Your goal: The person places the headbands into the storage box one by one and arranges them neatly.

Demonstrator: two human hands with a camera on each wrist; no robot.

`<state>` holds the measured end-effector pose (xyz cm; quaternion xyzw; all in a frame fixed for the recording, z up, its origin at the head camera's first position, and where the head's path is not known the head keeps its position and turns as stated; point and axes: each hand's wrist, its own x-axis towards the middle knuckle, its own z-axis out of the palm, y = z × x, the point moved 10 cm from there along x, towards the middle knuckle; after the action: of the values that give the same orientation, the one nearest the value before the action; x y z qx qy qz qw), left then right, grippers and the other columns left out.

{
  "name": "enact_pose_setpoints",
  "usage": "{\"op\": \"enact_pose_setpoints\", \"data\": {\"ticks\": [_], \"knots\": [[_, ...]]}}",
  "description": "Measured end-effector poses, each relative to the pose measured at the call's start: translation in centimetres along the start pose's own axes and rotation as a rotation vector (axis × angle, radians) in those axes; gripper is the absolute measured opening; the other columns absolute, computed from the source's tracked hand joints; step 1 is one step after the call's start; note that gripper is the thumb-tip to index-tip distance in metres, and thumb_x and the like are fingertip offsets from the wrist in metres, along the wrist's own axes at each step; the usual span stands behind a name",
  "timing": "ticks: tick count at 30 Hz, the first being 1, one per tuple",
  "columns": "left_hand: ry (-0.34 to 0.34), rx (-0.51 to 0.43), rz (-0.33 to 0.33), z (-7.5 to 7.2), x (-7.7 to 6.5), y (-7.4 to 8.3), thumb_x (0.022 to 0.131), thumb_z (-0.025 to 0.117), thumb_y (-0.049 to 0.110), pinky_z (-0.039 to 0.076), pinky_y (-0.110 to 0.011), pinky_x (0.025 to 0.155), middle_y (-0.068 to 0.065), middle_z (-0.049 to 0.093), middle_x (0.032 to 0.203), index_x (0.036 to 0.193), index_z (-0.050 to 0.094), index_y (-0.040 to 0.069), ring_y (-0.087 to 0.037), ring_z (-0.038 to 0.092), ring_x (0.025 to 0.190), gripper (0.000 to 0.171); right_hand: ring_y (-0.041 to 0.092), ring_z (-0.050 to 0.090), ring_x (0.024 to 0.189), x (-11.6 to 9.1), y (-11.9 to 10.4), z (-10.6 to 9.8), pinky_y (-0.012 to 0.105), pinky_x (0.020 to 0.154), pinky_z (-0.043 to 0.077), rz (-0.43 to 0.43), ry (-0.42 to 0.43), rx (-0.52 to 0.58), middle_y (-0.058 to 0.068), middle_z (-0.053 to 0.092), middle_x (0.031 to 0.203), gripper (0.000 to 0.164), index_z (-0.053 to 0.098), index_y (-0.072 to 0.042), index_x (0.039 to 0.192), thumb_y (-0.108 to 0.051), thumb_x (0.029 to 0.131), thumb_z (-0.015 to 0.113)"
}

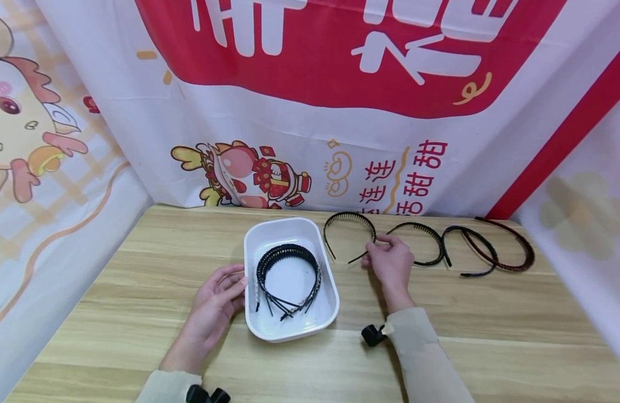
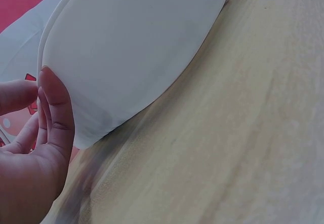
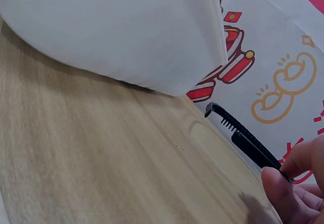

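Observation:
A white plastic tub (image 1: 332, 280) stands on the table, with several dark headbands (image 1: 288, 249) stacked in it, their ends crossing toward the near side. At the tub's left rim, the thumb and fingers of my left hand (image 1: 215, 307) pinch the edge; the left wrist view shows this grip against the tub wall (image 2: 136, 41). To the right of the tub, my right hand (image 1: 392, 264) pinches one end of a black toothed headband (image 1: 348, 215). The right wrist view shows that headband (image 3: 250, 145) edge-on between thumb and finger.
Right of my right hand lie a black toothed headband (image 1: 433, 232), a thin dark headband (image 1: 483, 239) and a reddish-brown headband (image 1: 528, 253), the last two overlapping. A printed cloth (image 1: 300, 145) hangs at the table's back edge, with cloth at both sides. The table (image 1: 491, 358) is wood-grained.

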<state>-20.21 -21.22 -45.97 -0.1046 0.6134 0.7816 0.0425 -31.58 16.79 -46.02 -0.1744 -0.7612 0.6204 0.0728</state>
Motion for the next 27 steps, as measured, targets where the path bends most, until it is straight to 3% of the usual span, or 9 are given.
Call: {"op": "enact_pose_setpoints", "data": {"ticks": [12, 27], "knots": [[0.001, -0.002, -0.002, 0.0, 0.0, 0.0, 0.104, 0.066, 0.004, 0.061, -0.027, 0.088, 0.005, 0.071, 0.116, 0.139, 0.054, 0.008, -0.011, 0.069, 0.101, 0.038, 0.014, 0.078, 0.063, 0.0, -0.9, -1.0, 0.025, 0.063, 0.065, 0.001, 0.031, 0.012, 0.005, 0.08, 0.09, 0.042, 0.071, -0.008, 0.135, -0.011, 0.092, 0.072], [-0.01, -0.011, 0.012, 0.1, 0.1, 0.1, 0.104, 0.065, 0.003, 0.061, -0.026, 0.086, 0.004, 0.071, 0.116, 0.139, 0.054, 0.007, -0.011, 0.069, 0.1, 0.037, 0.009, 0.076, 0.064, 0.0, -1.6, -1.0, 0.028, 0.07, 0.067, 0.046, -0.009, 0.152, 0.0, 0.073, 0.087, 0.044, 0.069, -0.008, 0.138, -0.008, 0.095, 0.074]]}}
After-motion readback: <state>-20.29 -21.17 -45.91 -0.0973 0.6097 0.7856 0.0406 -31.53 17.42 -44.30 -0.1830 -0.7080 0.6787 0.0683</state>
